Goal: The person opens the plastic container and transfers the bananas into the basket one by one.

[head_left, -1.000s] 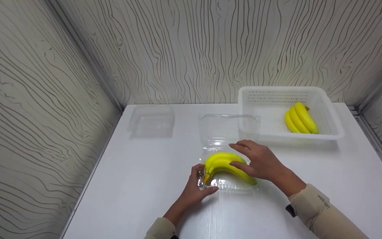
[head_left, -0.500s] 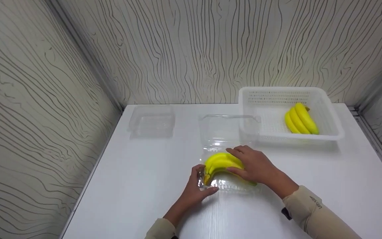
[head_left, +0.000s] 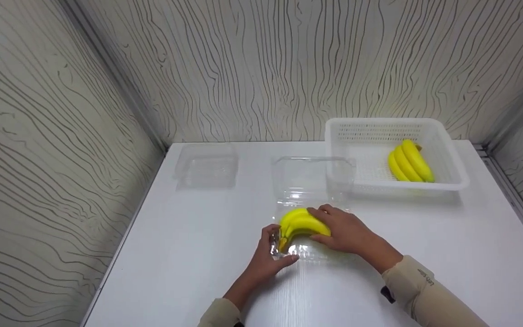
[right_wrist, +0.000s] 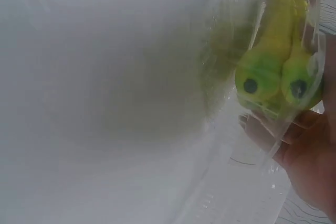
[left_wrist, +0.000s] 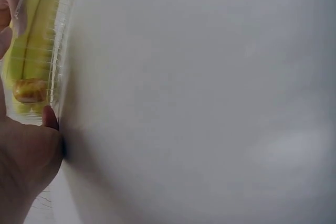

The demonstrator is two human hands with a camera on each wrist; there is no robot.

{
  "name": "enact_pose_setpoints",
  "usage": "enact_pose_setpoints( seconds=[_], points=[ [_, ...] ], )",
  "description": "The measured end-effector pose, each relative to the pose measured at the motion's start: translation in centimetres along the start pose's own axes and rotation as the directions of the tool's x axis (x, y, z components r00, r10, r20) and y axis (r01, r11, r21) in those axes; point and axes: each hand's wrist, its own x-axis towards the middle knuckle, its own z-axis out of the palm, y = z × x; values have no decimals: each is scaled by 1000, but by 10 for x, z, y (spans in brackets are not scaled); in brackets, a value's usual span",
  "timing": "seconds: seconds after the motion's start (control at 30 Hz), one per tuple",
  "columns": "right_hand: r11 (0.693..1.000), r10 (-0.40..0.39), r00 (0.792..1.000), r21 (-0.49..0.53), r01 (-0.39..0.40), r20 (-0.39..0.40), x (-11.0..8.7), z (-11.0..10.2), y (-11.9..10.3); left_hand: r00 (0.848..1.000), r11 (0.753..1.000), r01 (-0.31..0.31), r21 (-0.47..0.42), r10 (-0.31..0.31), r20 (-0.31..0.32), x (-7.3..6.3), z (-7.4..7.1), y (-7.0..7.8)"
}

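Banana bunch (head_left: 295,222) lies in the open clear box (head_left: 307,252). Right hand (head_left: 345,230) has its grip round the bunch's tip end; left hand (head_left: 262,261) holds the box's left end. Best done, I judge, lightly, box kept steady. White bench (head_left: 198,245), wood-patterned walls (head_left: 261,68); basket (head_left: 384,121) at back right.

We've got yellow bananas (head_left: 301,220), green tips (right_wrist: 261,74) dotted black, white basket (head_left: 386,121), white bench (head_left: 198,236), beige sleeves (head_left: 438,295), pale walls (head_left: 261,68) with wavy dark lines!
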Motion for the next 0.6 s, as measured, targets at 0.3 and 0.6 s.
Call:
enact_pose_setpoints(
  seconds=[0.3, 0.6],
  points=[
    [997, 52, 999, 56, -53, 9, 3, 4, -6, 1000, 1000, 4, 18, -4, 10, -1, 0, 0],
    [990, 103, 994, 95, -100, -22, 1, 11, -6, 1000, 1000, 17, 1, -17, 4, -2, 0, 2]
  ],
)
